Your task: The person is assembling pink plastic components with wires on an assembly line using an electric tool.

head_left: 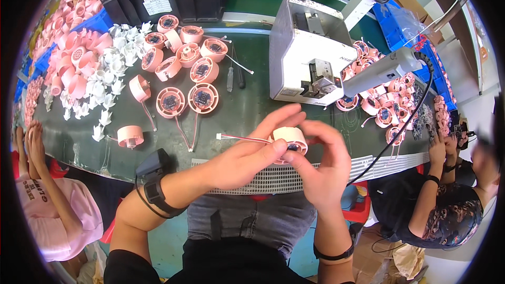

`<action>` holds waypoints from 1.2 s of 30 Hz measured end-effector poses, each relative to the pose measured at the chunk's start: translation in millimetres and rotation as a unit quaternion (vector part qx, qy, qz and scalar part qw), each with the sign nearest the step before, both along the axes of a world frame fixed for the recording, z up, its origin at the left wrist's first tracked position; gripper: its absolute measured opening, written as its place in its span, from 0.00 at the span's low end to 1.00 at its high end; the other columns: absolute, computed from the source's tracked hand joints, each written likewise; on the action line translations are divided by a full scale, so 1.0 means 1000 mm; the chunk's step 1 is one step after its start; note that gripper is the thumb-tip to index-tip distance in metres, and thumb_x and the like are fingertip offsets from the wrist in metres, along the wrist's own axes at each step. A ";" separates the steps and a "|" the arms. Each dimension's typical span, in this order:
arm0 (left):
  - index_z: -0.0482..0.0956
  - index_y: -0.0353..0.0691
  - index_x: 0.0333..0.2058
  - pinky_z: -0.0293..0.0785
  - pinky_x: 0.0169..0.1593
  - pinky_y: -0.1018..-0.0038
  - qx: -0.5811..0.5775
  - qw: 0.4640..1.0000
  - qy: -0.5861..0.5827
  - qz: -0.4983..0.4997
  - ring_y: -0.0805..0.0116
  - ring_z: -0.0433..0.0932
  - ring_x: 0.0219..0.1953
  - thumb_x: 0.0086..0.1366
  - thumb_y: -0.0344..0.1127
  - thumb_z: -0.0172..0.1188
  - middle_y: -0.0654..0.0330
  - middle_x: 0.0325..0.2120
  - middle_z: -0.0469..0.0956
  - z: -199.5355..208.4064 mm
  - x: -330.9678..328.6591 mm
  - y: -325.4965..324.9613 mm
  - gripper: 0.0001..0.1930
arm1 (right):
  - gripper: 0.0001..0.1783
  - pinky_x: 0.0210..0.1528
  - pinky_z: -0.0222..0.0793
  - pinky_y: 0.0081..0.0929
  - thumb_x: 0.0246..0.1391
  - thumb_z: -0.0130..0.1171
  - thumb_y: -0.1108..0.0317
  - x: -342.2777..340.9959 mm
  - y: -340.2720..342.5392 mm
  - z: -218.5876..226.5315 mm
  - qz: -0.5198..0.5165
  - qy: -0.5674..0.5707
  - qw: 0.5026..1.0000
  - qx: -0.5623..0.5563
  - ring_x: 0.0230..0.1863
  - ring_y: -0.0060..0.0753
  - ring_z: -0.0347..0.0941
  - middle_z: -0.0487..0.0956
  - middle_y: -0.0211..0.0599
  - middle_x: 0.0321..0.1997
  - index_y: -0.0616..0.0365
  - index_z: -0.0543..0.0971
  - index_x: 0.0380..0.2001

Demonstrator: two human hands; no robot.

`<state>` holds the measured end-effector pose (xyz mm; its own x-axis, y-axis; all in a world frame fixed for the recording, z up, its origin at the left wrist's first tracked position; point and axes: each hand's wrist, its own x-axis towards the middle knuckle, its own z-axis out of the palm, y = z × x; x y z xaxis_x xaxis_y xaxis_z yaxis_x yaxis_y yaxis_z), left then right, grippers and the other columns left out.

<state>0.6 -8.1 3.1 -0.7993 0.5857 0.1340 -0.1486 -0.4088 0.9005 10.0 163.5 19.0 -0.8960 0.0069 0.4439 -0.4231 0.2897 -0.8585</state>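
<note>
Between my two hands, near the table's front edge, is a round pink plastic housing [291, 135] with a dark part in its lower side. My left hand [250, 160] grips it from the left, the thumb pressed near the dark part. From the other side my right hand [326, 165] curls its fingers and thumb around the same housing. A thin cable [242, 137] with a white plug runs out of it leftward over my left hand. Beyond my left hand lie several similar pink housings [202, 98] with circuit boards inside, some trailing cables.
A white box-shaped machine [297, 47] stands ahead, beside a grey cylindrical power tool [384, 73] with a black cord. More pink housings [386, 115] lie right. White plastic pieces [108, 76], pink cups [73, 63] and a black crate [168, 0] occupy the left. Co-workers sit on both sides.
</note>
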 end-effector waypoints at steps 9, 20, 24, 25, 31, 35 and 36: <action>0.67 0.33 0.59 0.75 0.52 0.77 -0.077 0.993 -0.066 0.062 0.74 0.76 0.48 0.67 0.26 0.57 0.58 0.47 0.76 -0.002 -0.008 0.003 0.22 | 0.06 0.41 0.74 0.26 0.52 0.65 0.75 -0.018 0.020 0.005 0.083 -0.155 0.984 0.016 0.36 0.29 0.80 0.83 0.40 0.34 0.63 0.83 0.35; 0.67 0.30 0.57 0.83 0.48 0.69 -0.107 0.969 -0.210 0.069 0.69 0.79 0.43 0.70 0.28 0.52 0.57 0.45 0.76 -0.004 -0.022 0.018 0.19 | 0.21 0.45 0.73 0.33 0.54 0.66 0.66 -0.110 0.044 0.009 -0.227 0.129 0.962 -0.073 0.40 0.32 0.76 0.78 0.48 0.44 0.69 0.71 0.45; 0.66 0.30 0.58 0.84 0.46 0.70 -0.180 0.964 -0.179 0.078 0.68 0.80 0.43 0.71 0.28 0.49 0.56 0.45 0.77 -0.004 -0.034 0.032 0.19 | 0.21 0.27 0.69 0.21 0.57 0.54 0.68 -0.100 0.027 0.065 -0.055 0.199 0.961 -0.184 0.17 0.24 0.70 0.73 0.36 0.15 0.73 0.65 0.48; 0.66 0.30 0.58 0.84 0.46 0.70 -0.181 0.963 -0.182 0.076 0.68 0.80 0.43 0.71 0.28 0.49 0.56 0.45 0.77 -0.004 -0.033 0.031 0.19 | 0.22 0.25 0.67 0.19 0.57 0.52 0.68 -0.101 0.018 0.073 -0.042 0.183 0.963 -0.192 0.13 0.23 0.67 0.71 0.34 0.11 0.74 0.63 0.48; 0.65 0.29 0.59 0.84 0.45 0.71 -0.230 0.955 -0.158 0.103 0.69 0.79 0.42 0.71 0.28 0.48 0.55 0.45 0.77 -0.004 -0.030 0.032 0.19 | 0.19 0.17 0.64 0.30 0.58 0.51 0.71 -0.120 -0.005 0.072 -0.023 0.176 0.963 -0.202 0.13 0.27 0.61 0.66 0.35 0.17 0.64 0.64 0.51; 0.65 0.29 0.59 0.84 0.45 0.72 -0.247 0.949 -0.173 0.092 0.70 0.79 0.42 0.71 0.28 0.48 0.55 0.45 0.76 0.004 -0.030 0.033 0.19 | 0.15 0.18 0.61 0.18 0.52 0.57 0.77 -0.124 -0.010 0.070 -0.030 0.183 0.947 -0.261 0.12 0.19 0.66 0.71 0.29 0.14 0.72 0.69 0.43; 0.65 0.29 0.59 0.84 0.45 0.72 -0.244 0.951 -0.163 0.098 0.70 0.79 0.42 0.71 0.28 0.47 0.55 0.45 0.76 0.003 -0.029 0.033 0.19 | 0.16 0.18 0.63 0.24 0.54 0.55 0.75 -0.123 -0.009 0.070 -0.034 0.175 0.955 -0.235 0.12 0.23 0.64 0.69 0.32 0.15 0.69 0.67 0.45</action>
<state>-28.6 25.2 5.7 -0.8519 0.3497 -0.3899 -0.4168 -0.0019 0.9090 -113.2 154.1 89.2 -0.6836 0.3330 0.6495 -0.7019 -0.0559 -0.7101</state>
